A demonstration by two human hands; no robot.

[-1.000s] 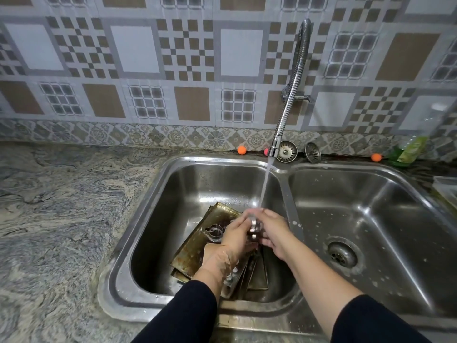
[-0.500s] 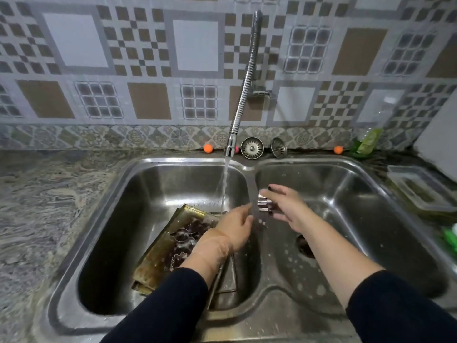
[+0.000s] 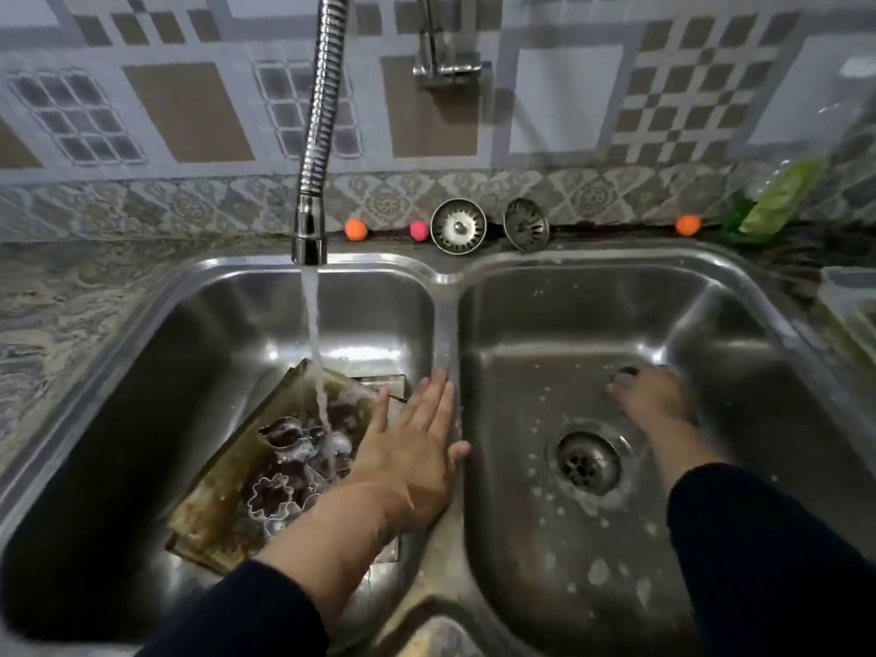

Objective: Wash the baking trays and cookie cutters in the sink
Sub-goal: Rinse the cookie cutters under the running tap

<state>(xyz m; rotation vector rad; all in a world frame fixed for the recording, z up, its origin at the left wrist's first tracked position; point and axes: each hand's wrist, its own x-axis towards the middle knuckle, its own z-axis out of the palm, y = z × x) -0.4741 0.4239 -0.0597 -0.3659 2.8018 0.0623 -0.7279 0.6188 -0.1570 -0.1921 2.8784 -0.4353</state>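
Observation:
Stained baking trays (image 3: 218, 514) lie stacked and tilted in the left basin of the steel sink (image 3: 445, 320). Several metal cookie cutters (image 3: 277, 495) sit on the top tray, under the water running from the faucet (image 3: 310, 230). My left hand (image 3: 412, 452) hovers flat, fingers straight, over the trays' right edge beside the divider and holds nothing. My right hand (image 3: 656, 400) is low in the right basin, blurred, with a small round cookie cutter (image 3: 626, 372) pinched at its fingertips near the basin floor.
The right basin has soap specks and an uncovered drain (image 3: 588, 462). Two sink strainers (image 3: 458, 226) lean against the back wall among small orange and pink balls. A green soap bottle (image 3: 782, 192) and a clear container (image 3: 848, 296) stand at the far right.
My right hand carried the round cutter from under the stream, over the divider and down into the right basin. My left hand let go, opened flat and stayed by the divider.

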